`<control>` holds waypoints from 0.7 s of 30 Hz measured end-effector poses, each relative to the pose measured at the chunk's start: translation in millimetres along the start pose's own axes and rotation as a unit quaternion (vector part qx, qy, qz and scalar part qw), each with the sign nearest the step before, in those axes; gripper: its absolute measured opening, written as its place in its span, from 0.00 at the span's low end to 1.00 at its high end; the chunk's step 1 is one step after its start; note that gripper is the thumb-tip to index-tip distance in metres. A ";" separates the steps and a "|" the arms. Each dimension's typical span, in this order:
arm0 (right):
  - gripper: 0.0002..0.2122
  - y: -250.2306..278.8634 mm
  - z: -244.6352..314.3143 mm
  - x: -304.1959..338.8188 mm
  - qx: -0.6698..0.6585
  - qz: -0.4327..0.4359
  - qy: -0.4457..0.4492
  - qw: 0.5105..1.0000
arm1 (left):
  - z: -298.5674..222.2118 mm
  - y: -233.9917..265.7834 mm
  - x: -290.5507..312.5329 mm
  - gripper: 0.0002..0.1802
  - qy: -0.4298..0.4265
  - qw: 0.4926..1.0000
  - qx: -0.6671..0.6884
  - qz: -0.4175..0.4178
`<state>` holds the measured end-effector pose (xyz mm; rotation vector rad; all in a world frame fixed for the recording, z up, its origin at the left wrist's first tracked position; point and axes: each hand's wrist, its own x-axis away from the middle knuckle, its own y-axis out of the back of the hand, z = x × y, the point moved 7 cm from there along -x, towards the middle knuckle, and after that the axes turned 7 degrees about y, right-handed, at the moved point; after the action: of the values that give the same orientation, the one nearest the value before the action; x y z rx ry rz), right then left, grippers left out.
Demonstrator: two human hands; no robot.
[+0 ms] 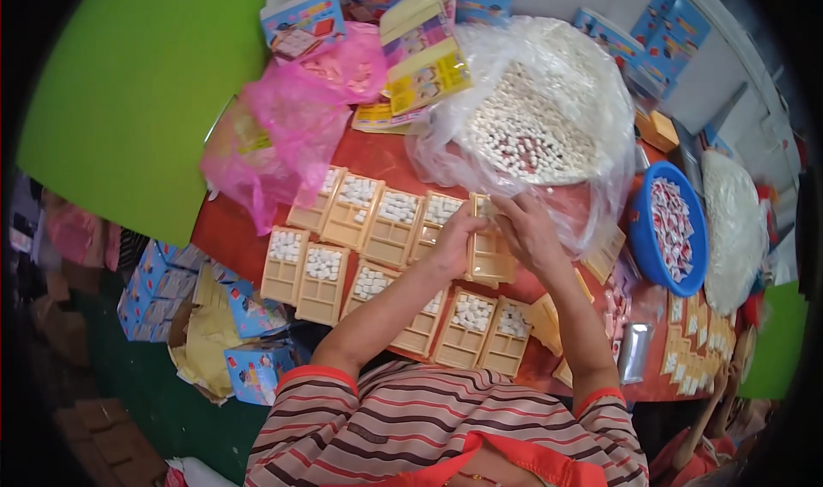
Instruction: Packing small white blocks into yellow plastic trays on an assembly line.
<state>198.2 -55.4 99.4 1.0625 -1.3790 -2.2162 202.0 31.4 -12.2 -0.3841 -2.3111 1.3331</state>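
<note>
Between my hands is a beige plastic compartment tray (492,251), its lower compartments bare. My left hand (456,245) grips it along the left edge. At its upper right end my right hand (525,228) bends its fingers over the top compartment; whatever they pinch is hidden. Left of my hands stands a row of similar trays (393,235) with small white pieces in their top compartments. More filled trays (465,331) lie nearer to me, some partly covered by my left forearm. Beyond my hands, a big clear plastic bag (591,84) holds a heap of white pieces (536,127).
A blue basin (696,230) of small red-and-white packets stands at the right. Pink plastic bags (296,118) and printed cartons (300,24) line the far left. A silver case (635,352) lies near the right edge. Another person's arms (716,405) show at the lower right.
</note>
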 end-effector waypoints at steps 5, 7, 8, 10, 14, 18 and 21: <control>0.13 2.8 8.1 2.8 -0.073 -0.073 -0.007 0.995 | -10.2 9.5 17.0 0.28 -0.009 1.000 -0.005 0.002; 0.14 -3.2 12.8 6.8 -0.049 -0.050 0.000 0.998 | -12.6 8.3 24.8 0.27 0.005 1.000 0.010 -0.006; 0.14 -8.7 19.1 5.5 -0.033 -0.030 0.025 0.999 | -18.4 8.1 31.7 0.26 0.002 1.000 0.020 -0.021; 0.14 -1.5 18.9 6.1 -0.034 -0.050 0.016 0.998 | -22.0 3.8 34.6 0.29 0.011 0.999 -0.001 -0.030; 0.13 0.3 -2.7 13.5 -0.177 -0.108 -0.099 0.973 | -24.3 -7.6 40.0 0.32 0.022 1.000 -0.002 -0.013; 0.13 -7.0 -14.5 15.5 -0.169 -0.136 -0.127 0.968 | -19.7 -5.3 40.4 0.32 0.026 1.000 -0.004 -0.003; 0.15 -24.8 -21.8 11.8 -0.267 -0.044 -0.170 0.948 | -17.9 0.0 41.2 0.32 0.027 1.000 -0.002 0.001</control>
<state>209.0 -64.3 67.2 0.5752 -0.7587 -2.7072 175.5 63.1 5.3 -0.4182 -2.2707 1.3041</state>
